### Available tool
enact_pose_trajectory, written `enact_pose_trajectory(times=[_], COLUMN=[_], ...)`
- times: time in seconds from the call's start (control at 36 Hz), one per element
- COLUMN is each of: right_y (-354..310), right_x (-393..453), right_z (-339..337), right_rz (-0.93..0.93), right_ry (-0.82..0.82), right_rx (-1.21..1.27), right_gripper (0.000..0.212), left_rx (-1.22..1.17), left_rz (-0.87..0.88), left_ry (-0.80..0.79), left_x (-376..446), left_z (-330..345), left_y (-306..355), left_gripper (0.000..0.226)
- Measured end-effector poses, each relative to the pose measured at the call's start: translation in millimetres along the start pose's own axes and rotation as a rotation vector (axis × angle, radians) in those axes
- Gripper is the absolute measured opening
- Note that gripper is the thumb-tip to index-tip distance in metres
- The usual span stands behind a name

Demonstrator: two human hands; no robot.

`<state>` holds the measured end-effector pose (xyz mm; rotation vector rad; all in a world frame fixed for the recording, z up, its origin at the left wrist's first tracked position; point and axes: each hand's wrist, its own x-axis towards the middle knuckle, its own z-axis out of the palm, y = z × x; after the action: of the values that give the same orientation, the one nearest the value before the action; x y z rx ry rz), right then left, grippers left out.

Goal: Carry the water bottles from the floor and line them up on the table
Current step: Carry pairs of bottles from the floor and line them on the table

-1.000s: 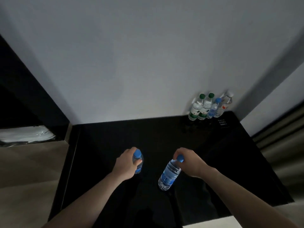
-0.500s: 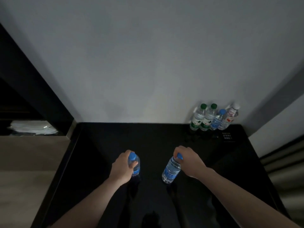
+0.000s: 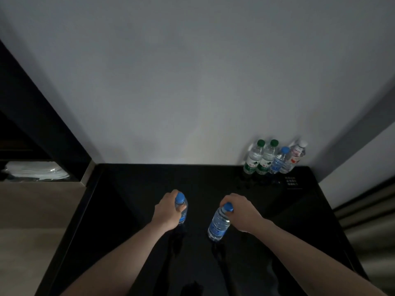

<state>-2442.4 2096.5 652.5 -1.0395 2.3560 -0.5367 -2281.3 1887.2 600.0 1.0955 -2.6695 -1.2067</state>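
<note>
Over the glossy black table [image 3: 132,210], my left hand [image 3: 167,212] grips a blue-capped water bottle [image 3: 182,207] near its neck; the hand hides most of it. My right hand [image 3: 241,212] holds a second blue-capped bottle [image 3: 219,224] by its cap end, tilted, its base low near the tabletop. Whether either base touches the surface I cannot tell. At the far right corner against the wall stand two green-capped bottles [image 3: 254,159], a blue-capped bottle [image 3: 279,160] and a white-capped bottle [image 3: 296,155] in a row.
A grey wall [image 3: 192,82] backs the table. A small printed card [image 3: 292,182] lies on the table by the row of bottles. Left of the table are a dark cabinet edge [image 3: 42,124] and a shelf with clear plastic [image 3: 36,170]. Curtain folds [image 3: 367,221] hang at right.
Both hands have moved slightly farther over the table with their bottles, and my view has lifted, showing more wall. The right bottle has come lower toward the tabletop.
</note>
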Motion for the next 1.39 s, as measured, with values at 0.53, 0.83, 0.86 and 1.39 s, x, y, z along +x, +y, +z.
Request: enact_pose_trajectory(times=[0.53,0.83,0.86,1.39], right_y=[65,86,88,108], right_x=[106,166,171,229], right_z=[-93,-125,-127,-153], right_rz=[-0.128,-0.174,-0.181,-0.233], right_ry=[-0.006,0.054,0.050,0.078], right_rx=[-0.169,-0.265,-0.274,-0.324], right_gripper=[0.017,0.013,0.014,0.023], left_rx=[-0.010,-0.018,-0.017,-0.107], left_rz=[-0.087,-0.101,-0.102,-0.089], left_ry=[0.105,0.114,0.113,0.072], left_x=[58,94,98,170], left_z=[36,46,47,60], left_y=[36,64,67,123], left_gripper=[0.041,0.038,0.038,0.029])
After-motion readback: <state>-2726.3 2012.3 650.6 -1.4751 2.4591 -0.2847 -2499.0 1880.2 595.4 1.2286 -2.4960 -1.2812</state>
